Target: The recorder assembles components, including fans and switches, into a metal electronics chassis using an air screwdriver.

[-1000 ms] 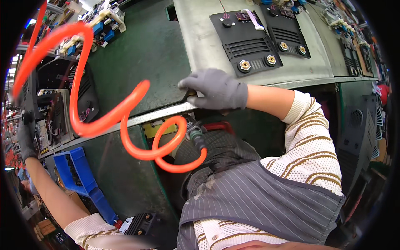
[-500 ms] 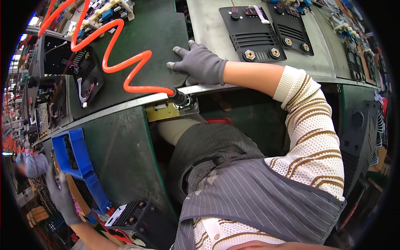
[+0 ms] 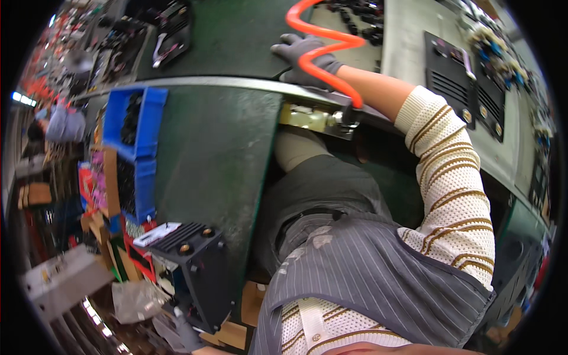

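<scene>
My right hand [image 3: 306,58], in a grey glove, rests on the green bench top [image 3: 231,41] near its metal front edge. Its fingers are apart and hold nothing; an orange coiled air hose [image 3: 322,66] crosses in front of it. Low at the left, my gloved left hand [image 3: 188,336] is beside a dark box-shaped housing [image 3: 204,278] with brass fittings and next to a clear plastic bag [image 3: 165,331]. Its fingers are blurred and partly hidden, so whether they grip anything cannot be made out.
Blue bins [image 3: 145,127] with black parts stand against the green cabinet side [image 3: 207,148]. Black slotted panels [image 3: 447,77] lie on the bench at the right. A cardboard box [image 3: 109,183] and a pale bag [image 3: 133,300] are at the left. Farther off is another person [image 3: 65,124].
My left hand has moved down and toward me, from beside the blue bins to the dark housing. My right hand still lies on the bench. The whole view has swung left.
</scene>
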